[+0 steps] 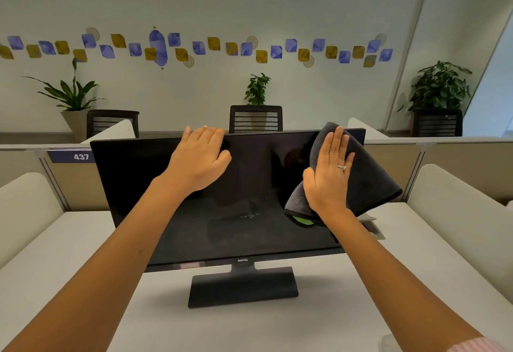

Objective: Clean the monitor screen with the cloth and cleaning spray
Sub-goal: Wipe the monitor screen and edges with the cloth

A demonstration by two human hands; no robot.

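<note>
Monitor (222, 207), dark-screened, stands on a white desk (69, 254). The person's right hand (329, 168) presses a dark grey cloth (369, 179) flat, fingers extended, against the screen's upper right. Left hand (198, 157) grips the monitor's top edge, fingers curled over it.

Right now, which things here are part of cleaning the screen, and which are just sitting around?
Part of the job: monitor, dark cloth pressed flat on the screen by the right hand, left hand steadying the top edge.

Just around: office chairs, potted plants, desk number sign.
</note>
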